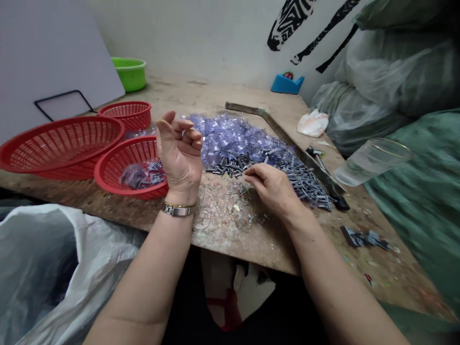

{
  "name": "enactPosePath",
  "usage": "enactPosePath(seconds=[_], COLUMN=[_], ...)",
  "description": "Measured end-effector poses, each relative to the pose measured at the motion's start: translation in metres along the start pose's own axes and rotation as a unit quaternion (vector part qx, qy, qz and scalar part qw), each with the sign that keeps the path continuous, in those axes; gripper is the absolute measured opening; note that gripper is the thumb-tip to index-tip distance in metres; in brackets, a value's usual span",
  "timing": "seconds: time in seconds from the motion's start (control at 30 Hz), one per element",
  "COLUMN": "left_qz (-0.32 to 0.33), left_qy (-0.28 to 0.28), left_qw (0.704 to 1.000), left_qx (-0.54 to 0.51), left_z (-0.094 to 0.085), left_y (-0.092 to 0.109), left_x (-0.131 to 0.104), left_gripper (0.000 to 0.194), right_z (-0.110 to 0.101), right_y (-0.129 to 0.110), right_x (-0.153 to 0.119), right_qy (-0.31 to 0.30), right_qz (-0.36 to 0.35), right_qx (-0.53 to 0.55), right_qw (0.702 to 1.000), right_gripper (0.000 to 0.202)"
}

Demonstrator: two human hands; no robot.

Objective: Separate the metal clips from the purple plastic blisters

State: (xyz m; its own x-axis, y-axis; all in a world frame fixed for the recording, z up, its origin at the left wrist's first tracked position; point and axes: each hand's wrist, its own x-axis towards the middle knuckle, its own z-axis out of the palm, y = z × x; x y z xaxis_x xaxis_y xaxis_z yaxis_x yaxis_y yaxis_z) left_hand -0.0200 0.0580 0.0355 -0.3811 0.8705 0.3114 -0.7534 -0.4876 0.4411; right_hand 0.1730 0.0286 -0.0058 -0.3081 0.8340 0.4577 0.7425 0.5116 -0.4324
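Holds the left hand (181,158) raised at the near left edge of the pile of clear plastic parts (230,136), with the grip loosely wide and fingers half curled. Has the right hand (271,189) at the pile's near side, beside the dark and grey strips (309,182) spread along the pile's front and right. Has that grip narrow, with thumb and fingertips together; cannot tell whether pinching a small piece. Has the pile lying on the worktop (215,235). Left of the pile, has the front basket (132,193) with clear parts and strips inside, the large basket (68,170) and the small basket (143,115), all red. Right of the pile, has a bent metal bar (278,127) and, farther out, a glass (370,163).
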Motion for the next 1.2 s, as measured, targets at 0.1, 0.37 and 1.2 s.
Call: enactPosePath(seconds=[0.1, 0.37, 1.2], left_qz=[-0.053, -0.198, -0.429], left_qy=[0.005, -0.029, -0.242], left_qw=[0.998, 0.951, 0.817], left_qx=[0.026, 0.238, 0.299], left_z=[0.002, 0.001, -0.006], left_y=[-0.006, -0.022, -0.031], left_x=[-0.004, -0.016, -0.03], left_gripper=[0.024, 0.011, 0.02], right_z=[0.006, 0.022, -0.003], right_y=[-0.003, -0.013, 0.001], right_x=[-0.001, -0.001, 0.003], right_qy=[-0.038, -0.107, 0.14], right_qz=[-0.011, -0.007, -0.036], right_qx=[-0.021, -0.109, 0.066], right_qw=[0.999, 0.988, 0.987], right_gripper=[0.014, 0.014, 0.011])
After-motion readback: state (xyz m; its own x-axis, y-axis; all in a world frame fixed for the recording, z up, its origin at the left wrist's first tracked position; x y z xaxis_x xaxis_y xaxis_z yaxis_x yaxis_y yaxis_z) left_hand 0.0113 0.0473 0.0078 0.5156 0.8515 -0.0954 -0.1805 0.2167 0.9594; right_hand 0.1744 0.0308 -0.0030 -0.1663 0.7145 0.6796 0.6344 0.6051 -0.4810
